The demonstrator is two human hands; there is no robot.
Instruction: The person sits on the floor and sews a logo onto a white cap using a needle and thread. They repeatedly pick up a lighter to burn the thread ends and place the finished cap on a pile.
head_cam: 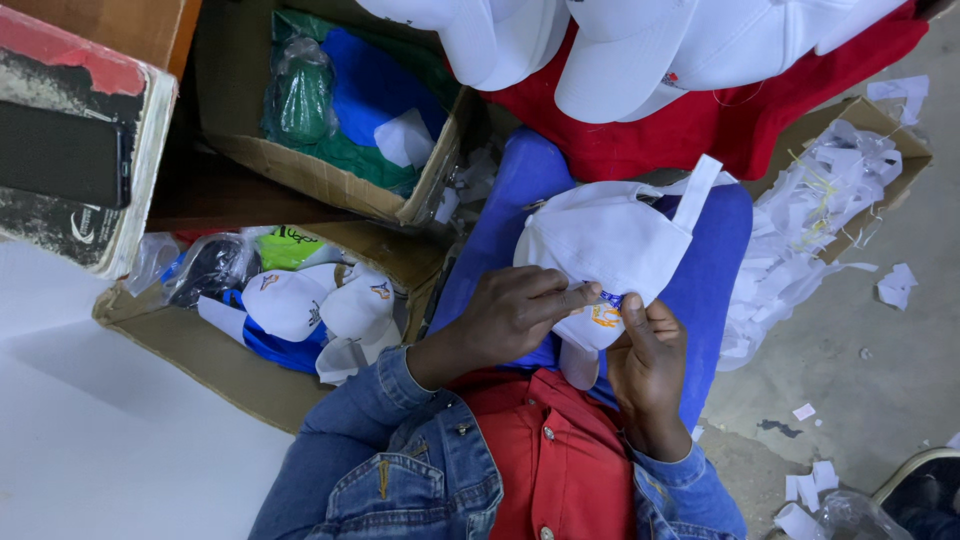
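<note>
In the head view, looking straight down, both hands work on a white fabric baseball cap [605,245] that lies on the person's lap, over blue cloth [715,265] spread across the knees. The cap's strap sticks up and to the right.

The left hand [510,315] comes in from a blue denim sleeve [345,440]. Its fingers are curled over the lower edge of the cap, and its grip is clenched on the fabric just beside an orange and blue embroidered patch [604,313]. Thumb and forefinger pinch together there; whether they also hold something small, such as a thread or tool, I cannot tell.

The right hand [648,360] rises from below, its grip closed on the cap's lower edge, with the thumb pressed up against the patch. The two hands nearly touch at the patch.

Under the hands shows a red buttoned shirt [560,460].

To the left stands an open brown cardboard box [215,365] holding more white caps [300,300] and clear plastic bags. Above it, another cardboard carton [330,180] holds blue and green cloth. At the top, a stack of white caps [620,50] rests on red fabric [720,120]. On the right, a heap of white paper scraps [810,220] spills from a box onto the grey concrete floor [880,380].
</note>
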